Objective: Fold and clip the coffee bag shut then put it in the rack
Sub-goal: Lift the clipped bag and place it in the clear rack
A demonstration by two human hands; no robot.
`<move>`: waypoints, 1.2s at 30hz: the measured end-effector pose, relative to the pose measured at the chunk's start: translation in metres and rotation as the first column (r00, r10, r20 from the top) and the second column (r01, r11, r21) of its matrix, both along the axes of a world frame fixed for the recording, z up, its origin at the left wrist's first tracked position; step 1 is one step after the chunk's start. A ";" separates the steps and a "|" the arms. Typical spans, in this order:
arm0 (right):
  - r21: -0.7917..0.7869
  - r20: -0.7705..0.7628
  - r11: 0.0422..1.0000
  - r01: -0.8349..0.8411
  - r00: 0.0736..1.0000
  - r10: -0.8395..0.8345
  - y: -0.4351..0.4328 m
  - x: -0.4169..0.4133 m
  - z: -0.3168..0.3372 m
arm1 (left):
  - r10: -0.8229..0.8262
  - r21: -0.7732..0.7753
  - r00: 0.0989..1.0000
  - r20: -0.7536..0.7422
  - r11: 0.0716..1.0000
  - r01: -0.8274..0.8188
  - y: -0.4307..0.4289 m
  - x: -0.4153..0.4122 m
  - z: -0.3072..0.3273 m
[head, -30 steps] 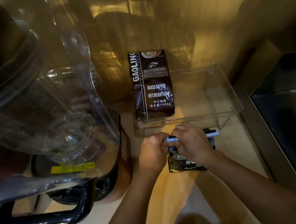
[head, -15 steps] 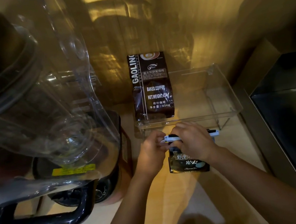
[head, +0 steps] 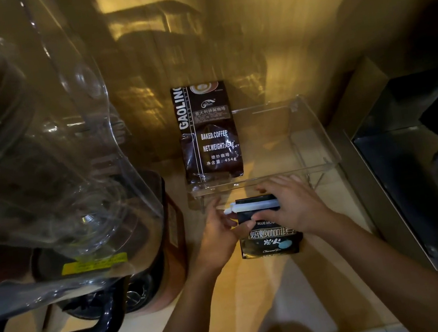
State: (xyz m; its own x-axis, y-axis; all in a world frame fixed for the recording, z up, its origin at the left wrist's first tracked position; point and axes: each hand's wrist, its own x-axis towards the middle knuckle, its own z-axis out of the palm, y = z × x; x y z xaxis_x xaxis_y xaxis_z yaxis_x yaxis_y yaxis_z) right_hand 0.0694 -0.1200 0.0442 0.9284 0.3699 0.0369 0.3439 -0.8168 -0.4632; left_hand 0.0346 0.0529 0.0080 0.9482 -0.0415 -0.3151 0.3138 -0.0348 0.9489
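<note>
Stood upright on the desk (head: 261, 301), the small coffee bag (head: 271, 239), just short of the clear rack (head: 320, 147) and between both hands. Folded over at the top, with the white clip (head: 255, 205) lying across the fold, long axis running left to right, parallel to the rack's near rim. Left hand (head: 218, 232) closed on the clip's left end, thumb pressed to the bag's left edge. Right hand (head: 293, 207) laid over the clip's right end and the bag's upper face, fingers spread rather than curled tight, holding bag and clip together. Whether the clip had fully latched: could not tell, the right end being hidden under the palm.

Straight ahead of the hands and a little to the right, the empty part of the rack. Left part already taken by a taller brown bag (head: 207, 133), standing against the back wall. Judged, then: a short lift up and forward over the near rim, landing right of the brown bag. Right hand better placed for it, being nearer the free space and already across the bag's top. Big blender (head: 39, 152) close by on the left, no obstacle to a forward move.
</note>
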 end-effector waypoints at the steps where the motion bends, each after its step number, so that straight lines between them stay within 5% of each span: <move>1: 0.040 -0.017 0.998 0.043 0.999 -0.042 -0.005 -0.001 0.001 | -0.009 0.017 1.000 -0.009 1.000 0.009 0.000 0.000 -0.003; 5: 0.249 -0.148 0.942 0.223 0.970 -0.190 -0.029 -0.008 -0.005 | -0.079 0.279 0.996 -0.033 0.957 0.085 -0.002 0.001 -0.015; 8: 0.445 -0.445 0.816 0.370 0.882 -0.157 -0.042 -0.015 -0.017 | -0.087 0.146 0.994 -0.061 0.985 0.095 -0.001 0.000 -0.019; 11: 0.629 -0.568 0.657 0.415 0.822 0.025 -0.045 -0.025 -0.031 | -0.146 0.044 0.987 -0.065 0.988 0.150 -0.004 -0.003 -0.024; 21: 0.661 -0.681 0.499 0.560 0.728 0.085 -0.025 -0.045 -0.080 | -0.274 0.059 0.958 -0.089 0.958 0.280 -0.013 -0.012 -0.050; 36: 0.644 -0.585 0.593 0.483 0.810 -0.025 -0.047 -0.038 -0.029 | -0.203 0.196 0.976 0.077 0.963 0.184 -0.022 -0.005 -0.010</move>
State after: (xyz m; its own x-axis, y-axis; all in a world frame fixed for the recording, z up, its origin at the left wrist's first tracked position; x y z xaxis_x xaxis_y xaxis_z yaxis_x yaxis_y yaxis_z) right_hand 0.0315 -0.1669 0.0147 0.9433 0.1667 -0.2870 -0.2696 -0.1197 -0.9555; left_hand 0.0293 0.0305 -0.0018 0.9538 -0.1762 -0.2434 0.1922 -0.2651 0.9449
